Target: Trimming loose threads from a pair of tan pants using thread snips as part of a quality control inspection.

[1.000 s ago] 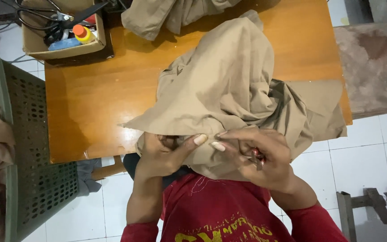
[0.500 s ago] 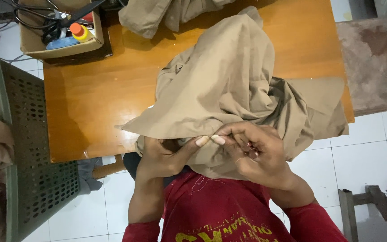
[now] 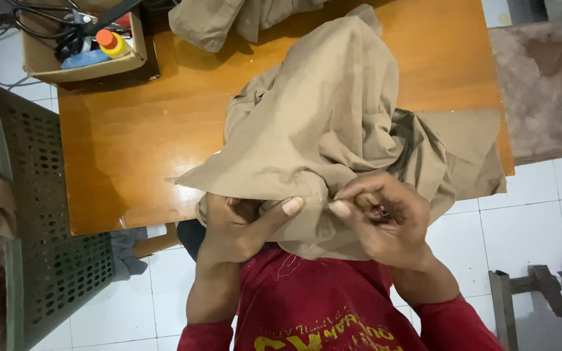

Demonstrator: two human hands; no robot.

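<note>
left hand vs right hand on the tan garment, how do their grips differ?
The left hand lies partly under the tan garment, thumb stretched out flat along the fabric edge. The right hand sits on top in full view, fingers curled tight, pinching the edge with its thumb tip. The right also seems to cup a small item, too hidden to name. Both grip the same hem, thumbs nearly meeting.

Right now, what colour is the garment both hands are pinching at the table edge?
Plain khaki tan, no pattern, on the garment held by left hand and right hand; head view.
</note>
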